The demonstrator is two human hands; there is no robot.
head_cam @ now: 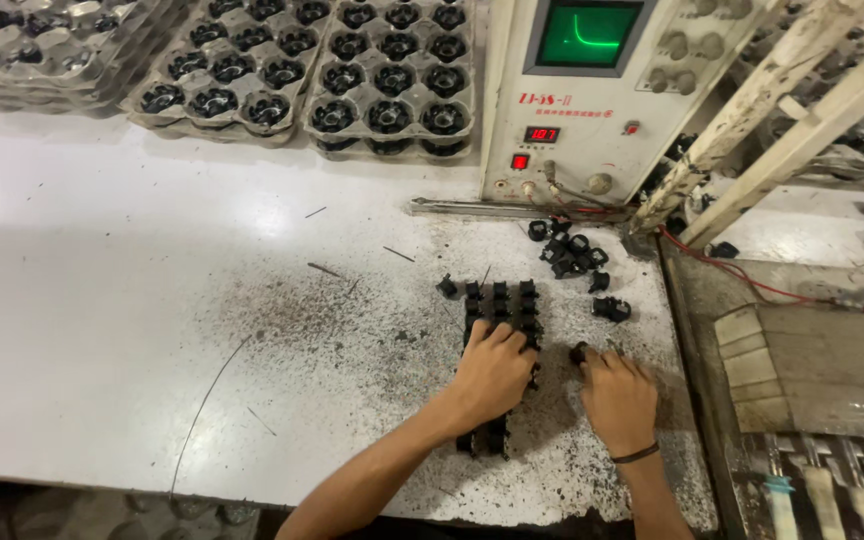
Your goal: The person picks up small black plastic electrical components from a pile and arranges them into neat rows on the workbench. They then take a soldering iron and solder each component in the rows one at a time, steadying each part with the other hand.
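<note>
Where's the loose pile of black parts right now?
In the head view, the loose pile of black parts lies on the white table, right of centre, just below the test instrument and beyond the right hand.
</note>
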